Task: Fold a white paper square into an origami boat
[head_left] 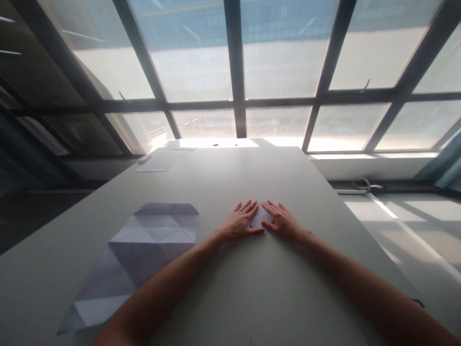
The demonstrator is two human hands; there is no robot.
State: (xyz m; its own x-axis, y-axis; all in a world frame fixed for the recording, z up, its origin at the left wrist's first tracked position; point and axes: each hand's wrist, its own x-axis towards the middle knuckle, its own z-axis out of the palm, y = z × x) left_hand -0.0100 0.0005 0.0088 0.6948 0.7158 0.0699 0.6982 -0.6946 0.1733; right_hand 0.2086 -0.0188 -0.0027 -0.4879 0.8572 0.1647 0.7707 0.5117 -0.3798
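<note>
Paper (260, 221), a small white folded piece, is pinned flat near the middle of a big, smooth white worktop (234, 178), and both bare hands are used for it. The left hand (240, 222) is laid palm-down over the left part, fingers stretched forward and slightly spread, thumb pointed in along the near edge. The right hand (283, 222) is set pretty much as a mirror of that, fingers loosely extended, thumb rested toward the middle. Nothing's really gripped by either one, it's just held down from above, and a bit of the folded piece is left showing in the gap between them.

Off to the left, a large white creased sheet (154, 230) with triangular fold lines is spread out, partly hidden by the left forearm (173, 288). Whether the two are touching can't be told. Farther back, by the far left corner, some flat white papers (154, 162) are laid out, too washed out for details. The far end is lit up hard by a wide, dark-framed glass window (201, 72). Over on the right, a light-coloured coiled cable (361, 183) is seen low down, beyond the sunlit grey floor (421, 240).
</note>
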